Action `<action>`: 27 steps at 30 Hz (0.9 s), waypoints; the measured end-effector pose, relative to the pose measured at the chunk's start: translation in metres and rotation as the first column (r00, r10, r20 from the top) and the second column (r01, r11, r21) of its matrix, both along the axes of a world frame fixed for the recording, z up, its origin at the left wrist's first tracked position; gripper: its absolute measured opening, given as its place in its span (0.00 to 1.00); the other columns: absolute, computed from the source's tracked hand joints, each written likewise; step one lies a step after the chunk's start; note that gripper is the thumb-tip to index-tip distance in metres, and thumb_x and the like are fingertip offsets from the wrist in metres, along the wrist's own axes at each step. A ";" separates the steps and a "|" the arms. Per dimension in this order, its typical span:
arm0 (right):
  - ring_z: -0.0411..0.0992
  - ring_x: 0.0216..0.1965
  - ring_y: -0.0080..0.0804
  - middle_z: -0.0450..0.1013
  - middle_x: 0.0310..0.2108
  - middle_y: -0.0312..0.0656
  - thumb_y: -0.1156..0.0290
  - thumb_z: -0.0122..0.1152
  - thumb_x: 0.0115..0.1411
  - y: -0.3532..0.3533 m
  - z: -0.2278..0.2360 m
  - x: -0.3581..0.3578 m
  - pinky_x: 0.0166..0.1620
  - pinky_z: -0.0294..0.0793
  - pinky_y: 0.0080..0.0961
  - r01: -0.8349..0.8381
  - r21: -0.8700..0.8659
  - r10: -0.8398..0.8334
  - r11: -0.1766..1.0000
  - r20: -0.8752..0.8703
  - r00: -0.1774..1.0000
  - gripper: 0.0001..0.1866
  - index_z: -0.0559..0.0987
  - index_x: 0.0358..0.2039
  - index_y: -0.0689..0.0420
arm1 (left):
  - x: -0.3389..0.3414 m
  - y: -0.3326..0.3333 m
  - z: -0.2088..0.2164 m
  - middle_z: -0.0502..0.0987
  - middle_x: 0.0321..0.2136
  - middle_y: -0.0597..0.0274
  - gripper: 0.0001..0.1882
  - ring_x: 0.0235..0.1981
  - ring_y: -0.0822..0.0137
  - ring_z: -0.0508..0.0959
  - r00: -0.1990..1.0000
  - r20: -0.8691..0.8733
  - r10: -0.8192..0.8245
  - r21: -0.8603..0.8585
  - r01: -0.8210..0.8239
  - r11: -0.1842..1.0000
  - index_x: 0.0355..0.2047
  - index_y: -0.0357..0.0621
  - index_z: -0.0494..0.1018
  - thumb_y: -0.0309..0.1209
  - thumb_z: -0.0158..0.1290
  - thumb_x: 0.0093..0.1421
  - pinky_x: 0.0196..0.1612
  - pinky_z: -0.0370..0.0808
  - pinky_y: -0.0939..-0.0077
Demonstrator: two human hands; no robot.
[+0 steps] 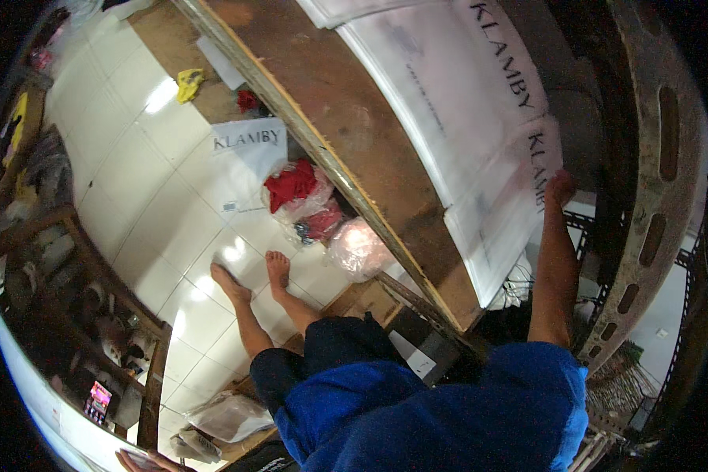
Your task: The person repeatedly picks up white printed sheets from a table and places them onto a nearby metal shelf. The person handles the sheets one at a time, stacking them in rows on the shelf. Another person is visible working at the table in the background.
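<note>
Several white plastic packaging bags (456, 118) with dark lettering lie overlapped on a brown wooden shelf (330, 94) at the upper right. My right arm stretches up to them. My right hand (560, 189) is closed at the right edge of the lower bag, its fingers curled over and partly hidden. Low on the left, my left hand (148, 461) is cut off by the picture's edge. Its visible fingers are spread beside a pale surface, and the palm is out of sight.
Another white printed bag (248, 161) lies on the tiled floor (149, 197), beside red cloth in clear plastic (299, 193). Perforated metal uprights (657, 197) stand at the right. A wooden rack (71, 259) and a lit phone screen (97, 401) are at the left.
</note>
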State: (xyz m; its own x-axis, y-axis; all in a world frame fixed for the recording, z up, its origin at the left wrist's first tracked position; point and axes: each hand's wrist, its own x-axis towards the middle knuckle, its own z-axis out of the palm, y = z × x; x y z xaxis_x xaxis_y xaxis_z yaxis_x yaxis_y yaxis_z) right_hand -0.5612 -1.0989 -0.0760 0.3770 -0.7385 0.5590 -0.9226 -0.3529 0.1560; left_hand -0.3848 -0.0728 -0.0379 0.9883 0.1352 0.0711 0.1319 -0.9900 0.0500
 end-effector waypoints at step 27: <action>0.72 0.31 0.25 0.72 0.33 0.41 0.74 0.48 0.64 0.680 -0.027 0.178 0.37 0.73 0.21 -0.538 0.600 0.216 -0.592 0.761 0.612 0.09 0.72 0.42 0.64 | -0.024 0.046 0.060 0.65 0.53 0.42 0.25 0.56 0.43 0.64 0.959 0.280 -0.034 -0.449 0.163 0.879 0.50 0.36 0.68 0.32 0.58 0.52 0.58 0.62 0.54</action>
